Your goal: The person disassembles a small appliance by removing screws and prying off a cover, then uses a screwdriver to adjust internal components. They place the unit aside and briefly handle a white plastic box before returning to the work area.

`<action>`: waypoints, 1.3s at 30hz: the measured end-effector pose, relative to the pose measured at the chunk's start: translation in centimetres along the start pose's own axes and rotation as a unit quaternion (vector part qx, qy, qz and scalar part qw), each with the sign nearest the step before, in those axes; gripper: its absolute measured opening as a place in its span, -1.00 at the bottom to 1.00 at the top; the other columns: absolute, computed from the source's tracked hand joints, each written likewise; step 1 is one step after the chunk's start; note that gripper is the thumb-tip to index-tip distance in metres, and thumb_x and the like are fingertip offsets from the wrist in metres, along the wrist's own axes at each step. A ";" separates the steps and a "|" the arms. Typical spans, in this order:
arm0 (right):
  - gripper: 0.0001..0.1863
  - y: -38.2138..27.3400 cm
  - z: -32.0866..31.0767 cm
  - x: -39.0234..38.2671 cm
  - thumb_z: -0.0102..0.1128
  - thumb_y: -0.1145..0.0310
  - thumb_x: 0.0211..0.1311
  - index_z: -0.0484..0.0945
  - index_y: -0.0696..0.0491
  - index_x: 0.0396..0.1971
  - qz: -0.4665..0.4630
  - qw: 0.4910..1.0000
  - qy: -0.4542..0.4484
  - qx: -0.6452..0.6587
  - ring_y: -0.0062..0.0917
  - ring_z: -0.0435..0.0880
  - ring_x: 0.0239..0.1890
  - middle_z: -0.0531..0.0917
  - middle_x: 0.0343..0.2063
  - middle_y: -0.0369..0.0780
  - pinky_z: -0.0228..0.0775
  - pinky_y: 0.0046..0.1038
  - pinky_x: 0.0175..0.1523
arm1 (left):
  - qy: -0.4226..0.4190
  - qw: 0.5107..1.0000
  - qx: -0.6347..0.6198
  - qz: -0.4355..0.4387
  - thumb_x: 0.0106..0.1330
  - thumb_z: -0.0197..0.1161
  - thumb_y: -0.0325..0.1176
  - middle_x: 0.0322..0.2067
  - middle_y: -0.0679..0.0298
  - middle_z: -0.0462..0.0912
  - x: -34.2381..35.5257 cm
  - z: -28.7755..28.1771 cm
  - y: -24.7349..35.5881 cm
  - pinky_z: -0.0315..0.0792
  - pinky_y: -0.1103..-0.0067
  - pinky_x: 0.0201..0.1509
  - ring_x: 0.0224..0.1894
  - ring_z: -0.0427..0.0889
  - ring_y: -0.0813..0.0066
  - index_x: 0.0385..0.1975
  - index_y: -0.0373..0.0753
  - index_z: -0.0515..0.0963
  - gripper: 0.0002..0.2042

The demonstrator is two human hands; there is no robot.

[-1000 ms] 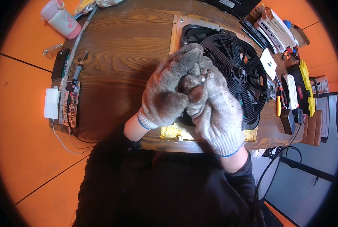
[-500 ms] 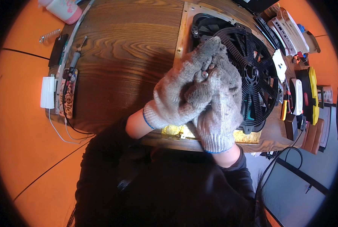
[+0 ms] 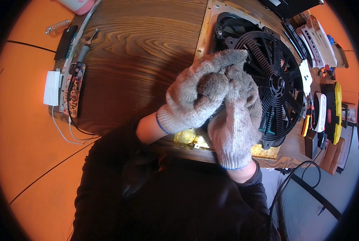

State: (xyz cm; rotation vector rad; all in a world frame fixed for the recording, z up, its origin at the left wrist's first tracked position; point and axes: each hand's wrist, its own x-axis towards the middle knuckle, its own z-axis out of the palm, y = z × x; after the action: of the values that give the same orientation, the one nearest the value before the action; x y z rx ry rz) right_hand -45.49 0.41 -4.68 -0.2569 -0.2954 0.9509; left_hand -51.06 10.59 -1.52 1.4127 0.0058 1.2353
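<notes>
Left hand (image 3: 193, 96): gloved, fingers curled against its partner; from here I cannot tell whether they grip anything.
Right hand (image 3: 237, 120): gloved, fingers bent inward; contents, if any, hidden.
Axial fan (image 3: 277, 82): beyond and right of the hands, partly screened by them, over a flat panel (image 3: 203, 36).
Handling: probably light, stiff, with brittle ribs; best held by the outer rim.
Surfaces: black, plastic-looking concentric rings; soiled, fuzzy knit; wavy-grained wooden tabletop (image 3: 135, 48).
</notes>
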 end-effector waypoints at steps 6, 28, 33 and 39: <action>-0.37 0.6 -1.4 -0.9 0.10 0.12 0.31 0.20 0.11 0.28 0.014 0.997 -0.010 0.079 -0.28 0.24 0.32 0.29 0.25 -0.03 0.02 -0.22 0.42 | 0.108 0.974 -0.143 -0.141 0.39 0.01 -0.51 0.10 0.07 0.51 -0.6 0.2 0.3 0.43 0.52 0.16 0.11 0.54 0.36 0.18 -0.35 0.35 -0.64; -0.17 2.6 -2.8 1.6 0.19 0.03 0.23 0.02 0.04 0.39 0.050 0.955 -0.188 0.226 -0.27 0.18 0.37 0.11 0.37 -0.07 -0.04 -0.23 0.45 | -0.001 0.771 0.636 -0.027 0.39 0.00 -0.31 0.11 0.12 0.50 3.3 -8.8 -0.9 0.48 0.38 0.09 0.10 0.50 0.19 0.23 -0.16 0.32 -0.59; -0.29 0.4 0.6 0.6 0.12 0.14 0.28 0.09 0.05 0.34 0.032 0.997 -0.068 -0.008 -0.29 0.23 0.33 0.15 0.33 -0.07 0.06 -0.26 0.39 | -0.073 0.658 0.731 -0.165 0.36 0.02 -0.17 0.16 0.15 0.46 3.0 -9.6 -1.3 0.19 0.27 0.34 0.22 0.36 0.16 0.24 -0.09 0.32 -0.55; -0.43 -0.2 2.8 0.7 0.05 0.28 0.33 0.17 0.06 0.30 0.041 0.996 -0.049 -0.058 -0.31 0.30 0.28 0.21 0.29 -0.09 0.18 -0.30 0.32 | -0.015 0.587 0.788 -0.183 0.29 0.08 0.06 0.27 0.09 0.31 3.0 -9.0 -0.8 -0.10 0.14 0.45 0.39 0.12 0.13 0.27 -0.09 0.29 -0.41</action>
State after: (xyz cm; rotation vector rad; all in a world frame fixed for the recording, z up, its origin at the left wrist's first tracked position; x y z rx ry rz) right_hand -45.92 1.08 -1.93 -0.3319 -0.4331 1.0303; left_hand -55.11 19.17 -2.60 2.6657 1.6782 0.6172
